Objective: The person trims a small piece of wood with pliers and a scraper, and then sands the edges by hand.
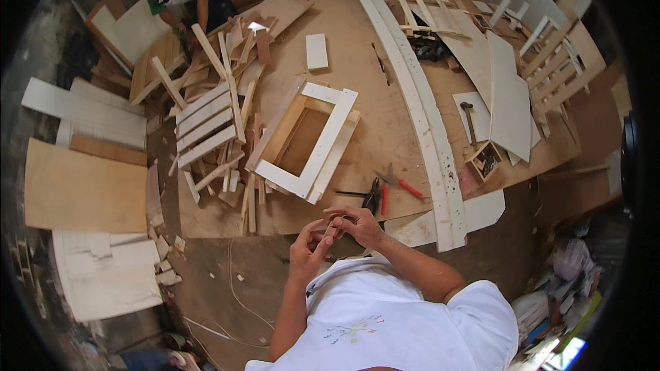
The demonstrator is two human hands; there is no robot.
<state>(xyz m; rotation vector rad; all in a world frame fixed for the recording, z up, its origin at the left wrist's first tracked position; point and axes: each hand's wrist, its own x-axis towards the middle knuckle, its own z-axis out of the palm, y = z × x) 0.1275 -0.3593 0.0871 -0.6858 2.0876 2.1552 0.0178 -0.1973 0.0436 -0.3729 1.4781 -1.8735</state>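
My left hand (313, 247) and my right hand (354, 223) meet at the front edge of the plywood table (254, 228), fingers curled round a small light-brown piece (333, 228), apparently wood and partly hidden. Just beyond my hands lie black-handled pliers (372, 199) and red-handled cutters (405, 185). Farther up sits a rectangular wooden frame box (306, 106) with white strips on top. A loose white rectangle (316, 51) lies beyond it.
A co-worker (182, 0) bends at the back left among stacked wood (213, 82). Long pale beams (430, 151) cross the table's right side, beside a hammer (469, 120), a small wooden box (485, 161) and slatted pieces (550, 86). Boards (82, 185) lean at the left; cables trail on the floor.
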